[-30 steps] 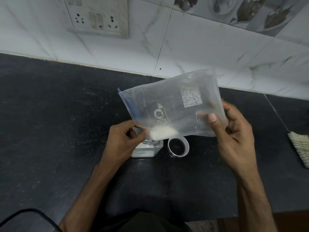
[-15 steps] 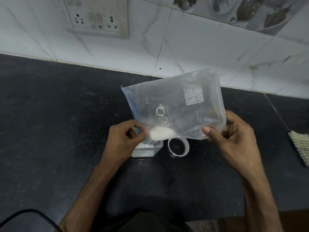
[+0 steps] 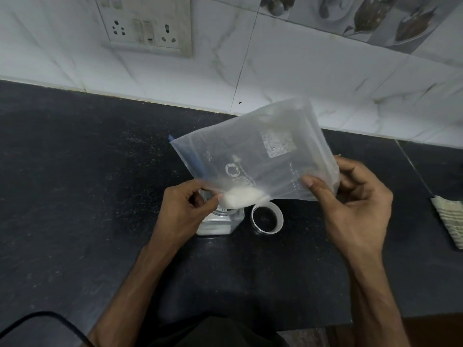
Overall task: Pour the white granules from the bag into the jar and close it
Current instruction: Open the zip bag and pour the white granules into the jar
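Note:
A clear plastic zip bag [image 3: 253, 151] with a blue strip is held tilted above the counter. White granules [image 3: 240, 196] are gathered in its lowest corner, right over the mouth of a small clear square jar [image 3: 225, 222] that has white granules at its bottom. My left hand [image 3: 183, 209] pinches that lower corner of the bag at the jar's mouth. My right hand [image 3: 355, 209] grips the bag's right bottom edge between thumb and fingers. The jar's round lid [image 3: 267, 219] lies open side up on the counter, just right of the jar.
The dark speckled counter [image 3: 75, 184] runs under a white tiled wall with a switch and socket plate [image 3: 147, 23]. A folded striped cloth [image 3: 451, 219] lies at the right edge. A black cable [image 3: 37, 319] curves at the lower left.
My right hand has shifted its grip along the bag's lower right edge, and the bag has tipped a little. The granules stay bunched in the lower corner over the jar. My left hand stays put.

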`<state>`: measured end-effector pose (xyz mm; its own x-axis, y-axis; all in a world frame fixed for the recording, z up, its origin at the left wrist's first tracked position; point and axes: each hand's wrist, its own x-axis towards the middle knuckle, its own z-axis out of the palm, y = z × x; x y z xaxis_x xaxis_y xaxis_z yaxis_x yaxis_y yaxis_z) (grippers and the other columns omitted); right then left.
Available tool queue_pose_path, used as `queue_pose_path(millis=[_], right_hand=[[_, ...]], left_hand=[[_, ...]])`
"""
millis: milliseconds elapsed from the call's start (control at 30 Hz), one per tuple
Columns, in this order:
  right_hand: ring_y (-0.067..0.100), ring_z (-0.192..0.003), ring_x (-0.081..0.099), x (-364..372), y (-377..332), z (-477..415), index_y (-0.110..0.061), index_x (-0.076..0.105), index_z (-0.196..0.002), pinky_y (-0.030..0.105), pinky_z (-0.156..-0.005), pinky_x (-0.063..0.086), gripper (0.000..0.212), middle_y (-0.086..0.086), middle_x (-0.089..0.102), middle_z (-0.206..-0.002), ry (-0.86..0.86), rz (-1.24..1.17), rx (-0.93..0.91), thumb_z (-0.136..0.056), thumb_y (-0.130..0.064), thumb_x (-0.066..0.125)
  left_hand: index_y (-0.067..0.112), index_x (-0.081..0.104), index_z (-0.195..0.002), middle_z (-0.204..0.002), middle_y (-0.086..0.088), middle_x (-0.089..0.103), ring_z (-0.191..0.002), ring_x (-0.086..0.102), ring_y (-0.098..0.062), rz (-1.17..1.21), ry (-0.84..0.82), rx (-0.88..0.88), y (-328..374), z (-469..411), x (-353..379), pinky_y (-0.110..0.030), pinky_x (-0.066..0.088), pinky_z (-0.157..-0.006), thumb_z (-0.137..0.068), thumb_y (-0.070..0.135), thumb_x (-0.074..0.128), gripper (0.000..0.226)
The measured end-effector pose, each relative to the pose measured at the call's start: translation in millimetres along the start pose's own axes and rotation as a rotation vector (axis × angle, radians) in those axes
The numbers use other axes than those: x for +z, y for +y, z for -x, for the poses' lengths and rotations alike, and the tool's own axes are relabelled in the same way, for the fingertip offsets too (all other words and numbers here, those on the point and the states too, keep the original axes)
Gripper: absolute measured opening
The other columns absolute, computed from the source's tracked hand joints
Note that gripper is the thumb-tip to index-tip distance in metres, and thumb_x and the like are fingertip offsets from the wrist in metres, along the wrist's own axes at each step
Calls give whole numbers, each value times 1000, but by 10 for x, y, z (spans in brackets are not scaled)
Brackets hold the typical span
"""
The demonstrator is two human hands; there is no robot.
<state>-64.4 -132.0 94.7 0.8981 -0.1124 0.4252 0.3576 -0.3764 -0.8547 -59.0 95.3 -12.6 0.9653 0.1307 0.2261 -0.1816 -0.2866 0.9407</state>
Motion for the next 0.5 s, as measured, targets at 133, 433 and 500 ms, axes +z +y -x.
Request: queue_pose_path(millis=[133, 433, 500], right_hand=[[8, -83, 73, 13, 21, -15, -13, 68, -103, 18, -73, 57, 32, -2, 74, -96, 11, -9, -15, -76, -3, 82], [8, -77, 72, 15, 32, -2, -19, 70, -99, 20, -69, 57, 27, -7, 75, -86, 61, 15, -17, -77, -8, 82], [11, -78, 72, -1, 31, -6, -17, 70, -100, 21, -70, 58, 28, -6, 75, -87, 59, 23, -14, -77, -8, 82]], left_hand=[[14, 75, -89, -54, 29, 59, -42, 43, 2, -9, 0, 15, 17, 7, -11, -4, 34, -47, -78, 1, 79, 18], [12, 75, -86, -54, 27, 60, -42, 43, 2, -8, -9, 15, -9, 1, -7, -4, 33, -47, -79, 1, 78, 13], [14, 74, -86, -56, 28, 60, -43, 44, 2, -3, -4, 13, -4, 5, -11, -4, 33, -48, -79, 1, 78, 15]])
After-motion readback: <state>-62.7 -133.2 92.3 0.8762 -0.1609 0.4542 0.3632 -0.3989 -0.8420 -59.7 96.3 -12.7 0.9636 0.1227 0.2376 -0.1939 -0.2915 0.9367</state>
